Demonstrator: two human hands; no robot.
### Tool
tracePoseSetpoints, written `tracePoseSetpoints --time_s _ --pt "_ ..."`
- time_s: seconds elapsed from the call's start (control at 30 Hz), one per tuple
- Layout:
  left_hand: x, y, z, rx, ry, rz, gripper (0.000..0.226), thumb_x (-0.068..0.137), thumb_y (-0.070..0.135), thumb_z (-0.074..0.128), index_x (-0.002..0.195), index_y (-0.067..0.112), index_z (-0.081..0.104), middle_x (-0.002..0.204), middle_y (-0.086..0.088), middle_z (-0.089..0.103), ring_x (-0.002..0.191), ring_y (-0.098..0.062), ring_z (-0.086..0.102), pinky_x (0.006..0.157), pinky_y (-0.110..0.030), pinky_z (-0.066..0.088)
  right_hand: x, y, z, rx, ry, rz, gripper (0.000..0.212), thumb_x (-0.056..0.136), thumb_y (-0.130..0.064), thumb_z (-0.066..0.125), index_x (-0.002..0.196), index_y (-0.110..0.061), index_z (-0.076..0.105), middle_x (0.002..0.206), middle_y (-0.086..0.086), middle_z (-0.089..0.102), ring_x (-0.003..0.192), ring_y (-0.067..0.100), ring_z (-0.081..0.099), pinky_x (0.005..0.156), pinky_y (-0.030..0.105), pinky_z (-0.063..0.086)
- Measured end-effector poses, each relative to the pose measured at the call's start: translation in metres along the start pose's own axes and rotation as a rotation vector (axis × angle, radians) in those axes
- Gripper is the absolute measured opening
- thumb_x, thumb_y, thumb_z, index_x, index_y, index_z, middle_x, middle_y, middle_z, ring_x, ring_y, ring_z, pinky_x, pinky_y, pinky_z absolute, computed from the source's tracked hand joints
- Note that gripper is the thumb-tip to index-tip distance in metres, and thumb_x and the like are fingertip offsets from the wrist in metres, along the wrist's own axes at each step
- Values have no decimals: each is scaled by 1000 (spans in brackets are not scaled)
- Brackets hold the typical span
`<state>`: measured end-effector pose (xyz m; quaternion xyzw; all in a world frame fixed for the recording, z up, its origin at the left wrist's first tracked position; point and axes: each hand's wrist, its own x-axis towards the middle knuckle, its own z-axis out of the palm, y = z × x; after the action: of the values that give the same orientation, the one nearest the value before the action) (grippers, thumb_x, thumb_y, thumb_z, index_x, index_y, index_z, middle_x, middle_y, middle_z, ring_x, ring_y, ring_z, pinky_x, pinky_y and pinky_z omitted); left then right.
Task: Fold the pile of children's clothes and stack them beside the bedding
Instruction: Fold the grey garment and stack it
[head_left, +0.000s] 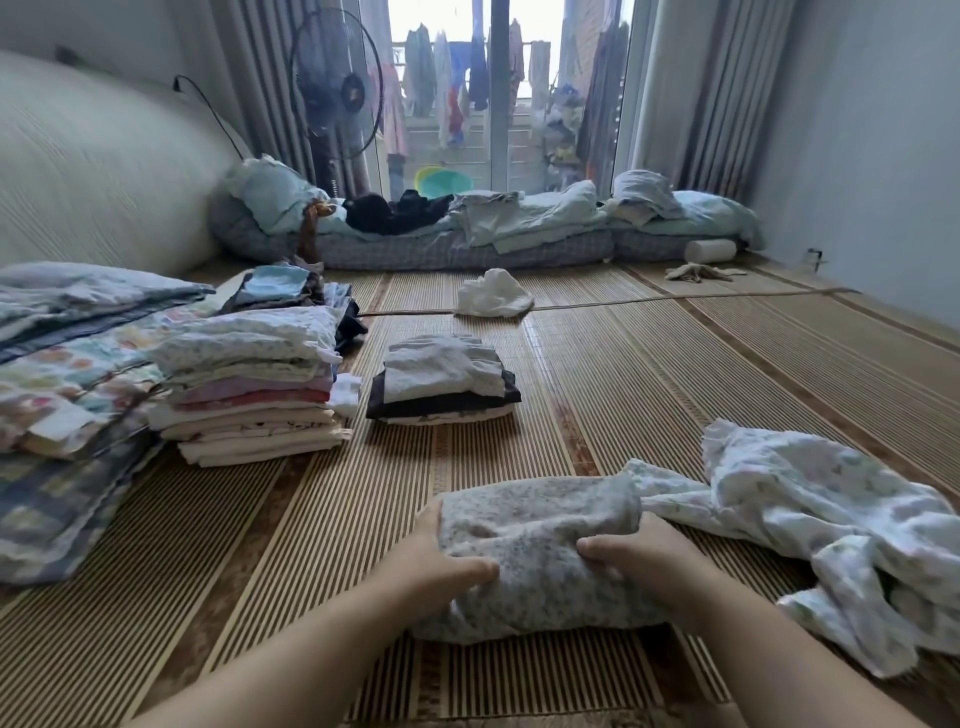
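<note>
A folded grey-white flowered garment (540, 525) lies on the bamboo mat right in front of me. My left hand (439, 558) grips its left side, thumb on top. My right hand (641, 556) grips its right side the same way. To the right lies a loose pile of white printed children's clothes (831, 530), unfolded. A tall stack of folded clothes (249, 384) stands at the left, against the folded bedding (67, 374). A smaller folded stack (444, 382) sits in the middle of the mat.
A crumpled white cloth (493, 296) lies farther back on the mat (649, 374). Low mattresses with bedclothes (467, 228) line the window wall. A standing fan (337, 93) is at the back left. A big pale cushion (93, 156) fills the left.
</note>
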<state>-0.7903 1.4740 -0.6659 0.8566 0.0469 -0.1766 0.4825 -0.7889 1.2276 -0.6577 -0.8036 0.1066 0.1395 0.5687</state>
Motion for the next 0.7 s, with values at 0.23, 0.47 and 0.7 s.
tracePoseSetpoints --time_s 0.23,0.47,0.7 --pt "-9 8 -1 -531 -276 -54 87 76 11 76 147 34 31 141 -12 34 104 -36 64 75 -42 58 -9 -2 6 -259 51 -72 119 74 -5 77 150 -41 -7 133 14 49 71 5 56 50 12 45" --pt "-8 13 8 -210 -155 125 68 78 -1 67 138 25 50 130 4 49 117 -15 54 98 -33 50 -13 -6 4 -431 -7 -156 78 69 2 64 140 -25 47 121 -14 62 94 -6 55 63 -4 37" --pt "25 51 -40 -262 -33 421 65 87 -4 54 139 33 42 135 13 49 118 -6 55 100 -36 49 21 -72 -2 -467 83 -408 80 75 -1 66 145 -28 38 121 -4 59 95 7 59 73 7 44"
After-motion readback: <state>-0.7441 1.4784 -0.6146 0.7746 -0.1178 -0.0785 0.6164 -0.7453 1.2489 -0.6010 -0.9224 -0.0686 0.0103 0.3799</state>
